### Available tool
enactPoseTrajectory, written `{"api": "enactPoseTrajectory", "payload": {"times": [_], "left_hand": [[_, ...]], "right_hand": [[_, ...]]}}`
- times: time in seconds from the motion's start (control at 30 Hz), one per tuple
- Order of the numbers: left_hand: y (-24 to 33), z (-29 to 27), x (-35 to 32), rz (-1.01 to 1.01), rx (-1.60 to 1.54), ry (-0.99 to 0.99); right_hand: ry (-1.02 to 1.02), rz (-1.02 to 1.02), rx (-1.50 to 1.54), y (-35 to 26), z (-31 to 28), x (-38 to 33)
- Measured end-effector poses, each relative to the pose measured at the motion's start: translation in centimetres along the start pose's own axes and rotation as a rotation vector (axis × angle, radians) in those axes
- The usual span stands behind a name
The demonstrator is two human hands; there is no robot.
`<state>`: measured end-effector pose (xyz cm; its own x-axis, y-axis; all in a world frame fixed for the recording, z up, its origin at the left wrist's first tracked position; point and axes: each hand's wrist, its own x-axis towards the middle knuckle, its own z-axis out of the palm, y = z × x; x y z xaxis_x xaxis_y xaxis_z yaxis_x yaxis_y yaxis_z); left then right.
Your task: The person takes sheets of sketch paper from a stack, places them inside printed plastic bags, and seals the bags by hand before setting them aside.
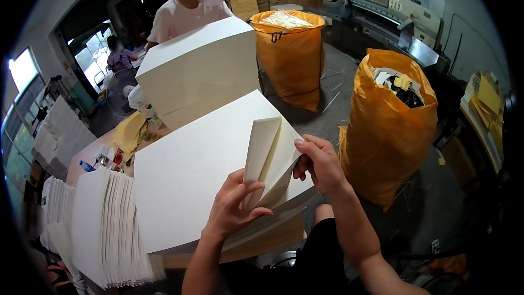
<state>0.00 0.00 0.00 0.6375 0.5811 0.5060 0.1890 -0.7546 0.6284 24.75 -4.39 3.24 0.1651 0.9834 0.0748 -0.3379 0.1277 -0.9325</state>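
A cream-white paper sheet (263, 150), partly folded into an upright flap, stands over a stack of large white sheets (191, 169) in front of me. My left hand (232, 205) grips the lower left side of the folded sheet, its thumb and a finger on the near face. At the sheet's right edge, my right hand (321, 164) pinches the paper between thumb and curled fingers. Folded white paper pieces (109, 224) stand packed in a row to the left of the stack.
A tall block of white paper (202, 71) stands beyond the stack, with a person (180, 19) behind it. Two orange sacks (390, 136) of scraps stand on the right, before a large machine (382, 11). Yellow paper (129, 131) and a bottle (86, 166) lie on the left.
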Motion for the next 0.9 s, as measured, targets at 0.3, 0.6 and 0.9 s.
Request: {"api": "enactPoseTrajectory", "payload": {"times": [0.3,0.6,0.9], "left_hand": [[0.6,0.0,-0.3,-0.036,-0.074,0.041],[0.7,-0.1,0.0,-0.033,-0.031,0.162],[0.6,-0.1,0.0,0.018,0.004,-0.001]], "right_hand": [[0.032,0.023,-0.039,-0.3,-0.4,-0.9],[0.151,-0.192,-0.445,1.3,0.7,-0.8],[0.037,-0.018,0.048,0.3,0.7,-0.6]]}}
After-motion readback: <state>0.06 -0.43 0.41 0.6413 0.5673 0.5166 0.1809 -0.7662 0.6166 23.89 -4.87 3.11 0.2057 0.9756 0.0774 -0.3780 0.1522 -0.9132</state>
